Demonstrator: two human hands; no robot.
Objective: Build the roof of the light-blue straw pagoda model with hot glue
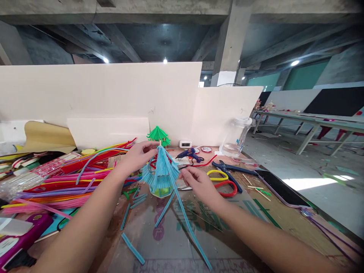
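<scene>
A small tiered model with a roof of light-blue pipe cleaners (163, 163) stands in front of me, with a yellow-green base (161, 192) under it. My left hand (142, 154) pinches the model's peak. At the roof's right edge, my right hand (197, 184) has thumb and forefinger pressed together on a blue pipe cleaner; its fingertips partly hide the hold. Long blue pipe cleaner ends (192, 229) hang from the roof and trail over the table toward me. Cut blue pieces (132, 248) lie at the left.
Colourful pipe cleaners (62, 185) pile up at the left. Behind the model stands a green model roof (158, 135). To the right are a glue gun (189, 153), scissors (227, 188), pliers (236, 168), a phone (281, 187) and a water jug (234, 138).
</scene>
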